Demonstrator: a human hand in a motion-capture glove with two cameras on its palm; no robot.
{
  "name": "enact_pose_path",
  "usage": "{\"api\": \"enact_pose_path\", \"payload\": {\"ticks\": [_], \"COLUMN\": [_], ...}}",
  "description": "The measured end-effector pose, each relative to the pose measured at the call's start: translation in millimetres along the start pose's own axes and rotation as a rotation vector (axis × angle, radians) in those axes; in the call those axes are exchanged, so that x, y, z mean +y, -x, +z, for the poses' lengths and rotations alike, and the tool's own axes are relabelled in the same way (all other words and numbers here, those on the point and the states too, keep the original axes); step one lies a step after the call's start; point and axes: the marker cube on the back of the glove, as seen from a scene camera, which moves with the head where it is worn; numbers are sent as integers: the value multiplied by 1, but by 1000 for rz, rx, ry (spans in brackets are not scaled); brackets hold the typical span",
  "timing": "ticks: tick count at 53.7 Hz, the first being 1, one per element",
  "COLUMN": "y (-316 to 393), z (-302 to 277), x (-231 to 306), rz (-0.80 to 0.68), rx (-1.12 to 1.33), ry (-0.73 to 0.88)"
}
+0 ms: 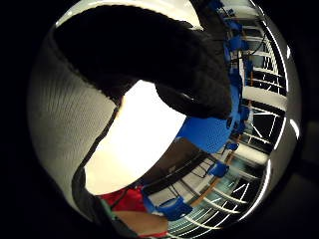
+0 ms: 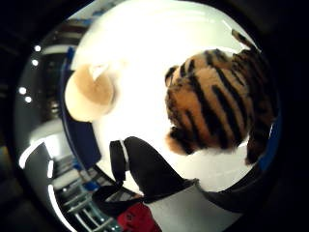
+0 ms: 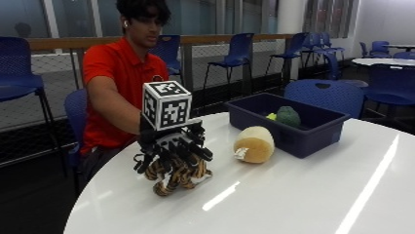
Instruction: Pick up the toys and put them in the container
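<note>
- From the outside view I saw the gloved right hand (image 3: 174, 148) low over the white round table (image 3: 292, 195), near the edge closest to the seated person.
- Its fingers (image 3: 195, 151) were curled down over a tiger-striped plush toy (image 3: 174, 178), grasping it from above; the toy's orange and black body hung out below the glove.
- I could not tell whether the toy's lower end was touching the table or just above it.
- In the thumb side palm view the tiger toy (image 2: 219, 106) filled much of the picture, close to the palm, with the bright tabletop (image 2: 145, 58) behind it.
- A black gloved finger (image 2: 149, 169) showed in that same view, beside the toy.
- In the little finger side palm view a gloved finger (image 1: 149, 55) arched across the picture, and a bright patch of the table (image 1: 139, 139) lay beyond it.
- A tan and cream plush toy (image 3: 254, 144) lay on the table, apart from the hand and just beside the near wall of the container; the thumb side view showed it too (image 2: 89, 94).
- The dark blue container (image 3: 305, 139) sat on the table beyond that toy.
- Inside it I made out a green toy (image 3: 288, 116) with a smaller yellow-green piece (image 3: 271, 116) next to it.
- Blue chairs (image 3: 236, 51) stood behind the table.
</note>
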Motion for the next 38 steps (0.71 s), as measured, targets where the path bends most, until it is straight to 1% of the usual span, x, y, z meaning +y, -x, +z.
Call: {"api": "enact_pose_path", "payload": {"ticks": [23,32,38], "y": [-4,-1,4], "z": [40,41,41], "x": [-18,-21,-22], "rz": [0,-14,-27], "rx": [-49,9,-13], "ry": [101,76,35]}}
